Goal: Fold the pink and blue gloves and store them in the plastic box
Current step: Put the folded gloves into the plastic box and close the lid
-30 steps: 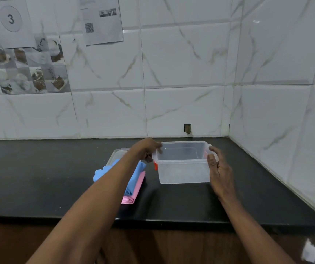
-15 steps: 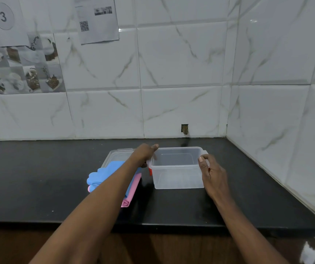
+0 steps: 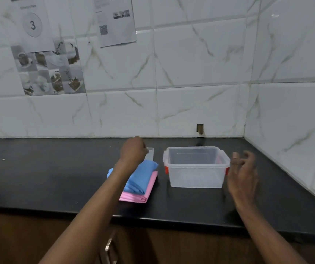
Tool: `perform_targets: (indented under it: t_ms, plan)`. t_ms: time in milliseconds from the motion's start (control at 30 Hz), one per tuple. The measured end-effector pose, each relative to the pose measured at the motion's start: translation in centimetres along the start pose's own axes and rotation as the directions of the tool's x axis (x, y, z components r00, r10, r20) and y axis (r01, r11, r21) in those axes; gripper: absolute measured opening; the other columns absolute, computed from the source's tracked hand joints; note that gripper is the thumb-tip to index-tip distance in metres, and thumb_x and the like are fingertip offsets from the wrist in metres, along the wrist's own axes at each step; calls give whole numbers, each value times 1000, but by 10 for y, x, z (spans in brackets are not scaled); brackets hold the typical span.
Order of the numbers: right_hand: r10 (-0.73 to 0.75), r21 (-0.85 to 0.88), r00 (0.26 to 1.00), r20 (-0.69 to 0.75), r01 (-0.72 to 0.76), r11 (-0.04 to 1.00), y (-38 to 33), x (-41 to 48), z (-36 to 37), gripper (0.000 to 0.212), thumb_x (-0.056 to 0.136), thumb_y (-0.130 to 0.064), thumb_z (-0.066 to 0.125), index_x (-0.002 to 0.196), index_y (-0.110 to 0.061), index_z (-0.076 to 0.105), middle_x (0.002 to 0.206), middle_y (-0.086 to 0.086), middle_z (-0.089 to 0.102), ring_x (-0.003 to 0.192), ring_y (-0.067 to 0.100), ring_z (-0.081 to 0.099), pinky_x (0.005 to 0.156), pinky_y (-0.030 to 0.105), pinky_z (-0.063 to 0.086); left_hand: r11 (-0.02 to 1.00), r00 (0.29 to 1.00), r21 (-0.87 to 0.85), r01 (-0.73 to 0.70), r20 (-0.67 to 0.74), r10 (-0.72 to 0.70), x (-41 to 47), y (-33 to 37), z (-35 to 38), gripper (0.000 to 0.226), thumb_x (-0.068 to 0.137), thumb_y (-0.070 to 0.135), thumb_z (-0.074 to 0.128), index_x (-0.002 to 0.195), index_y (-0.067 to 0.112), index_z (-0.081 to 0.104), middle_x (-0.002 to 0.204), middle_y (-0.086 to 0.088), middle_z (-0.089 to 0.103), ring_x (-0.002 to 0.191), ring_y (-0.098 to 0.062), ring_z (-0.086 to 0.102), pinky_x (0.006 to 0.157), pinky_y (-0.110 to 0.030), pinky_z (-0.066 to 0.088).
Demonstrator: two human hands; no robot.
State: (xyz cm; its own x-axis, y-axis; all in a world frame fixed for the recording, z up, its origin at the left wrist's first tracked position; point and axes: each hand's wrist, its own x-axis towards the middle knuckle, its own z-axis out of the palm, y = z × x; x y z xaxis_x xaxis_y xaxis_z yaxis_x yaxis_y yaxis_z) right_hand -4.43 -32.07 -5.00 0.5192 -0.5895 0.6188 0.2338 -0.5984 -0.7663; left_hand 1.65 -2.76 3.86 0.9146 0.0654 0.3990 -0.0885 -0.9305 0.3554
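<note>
One box (image 3: 196, 178), one lid (image 3: 150, 153), one glove stack (image 3: 141, 182)

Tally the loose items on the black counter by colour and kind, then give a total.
Folded blue glove bundle: 1
Folded pink glove bundle: 1
Clear plastic box with red clips: 1
Clear plastic lid, partly hidden: 1
Total: 4

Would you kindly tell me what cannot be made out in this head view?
Head view throughout.
The left hand: fingers curl away from the camera, so any grip on the clear lid is hidden.
The clear lid: mostly covered by that hand and the blue gloves.
The pink gloves: largely under the blue gloves.
The wall sheets: print too small and blurred; tops cut by the upper edge.
</note>
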Motion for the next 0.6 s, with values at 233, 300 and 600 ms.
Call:
perform_targets:
  t_ms: [233,300,600]
  plan:
    - [-394,177,916,-72,401,899,-41,-40,-5,24,95,-22,45,96,-4,62,86,9,60,74,12,50,64,19,35,986,999,-167,14,40,-7,-40,-59,22,13,91,24,59,94,15,67,76,2,63,82,-23,60,64,-27,35]
    - [-443,275,890,107,402,874,-61,-68,4,19,92,-23,49,87,-14,64,74,1,63,64,12,55,59,20,42,961,999,-274,35,8,-34,-42,-67,28,10,93,22,57,94,15,64,73,6,60,73,-18,56,63,-27,35]
    - [169,-16,700,694,-220,975,-155,-107,108,44,86,-49,58,88,-5,59,95,16,69,90,34,68,78,42,56,914,993,-404,47,-77,-86,-55,-78,37,11,95,9,51,103,9,57,97,-7,65,82,-18,57,70,-26,38]
